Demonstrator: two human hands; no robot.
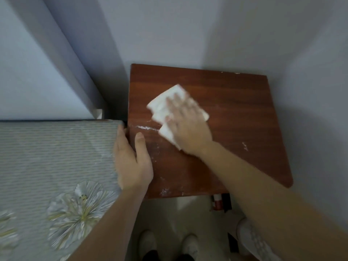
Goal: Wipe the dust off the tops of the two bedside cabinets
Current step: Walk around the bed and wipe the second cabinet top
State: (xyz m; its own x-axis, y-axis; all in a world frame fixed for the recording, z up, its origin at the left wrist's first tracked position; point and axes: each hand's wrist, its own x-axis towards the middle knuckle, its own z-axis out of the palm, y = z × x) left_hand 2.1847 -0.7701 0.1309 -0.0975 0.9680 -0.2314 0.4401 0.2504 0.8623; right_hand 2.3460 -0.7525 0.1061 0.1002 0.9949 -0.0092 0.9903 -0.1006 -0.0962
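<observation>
Reddish wooden cabinet top [235,113] with folded white cloth [160,108] and dust streaks [146,127]

We see pale grey walls [188,31] meeting in a corner under dim, even light. On our left lies a bed [56,157] with a striped, flowered cover; below, a pale floor [169,210].

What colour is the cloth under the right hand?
The cloth is white, on the reddish-brown cabinet top; the head view shows it.
</observation>
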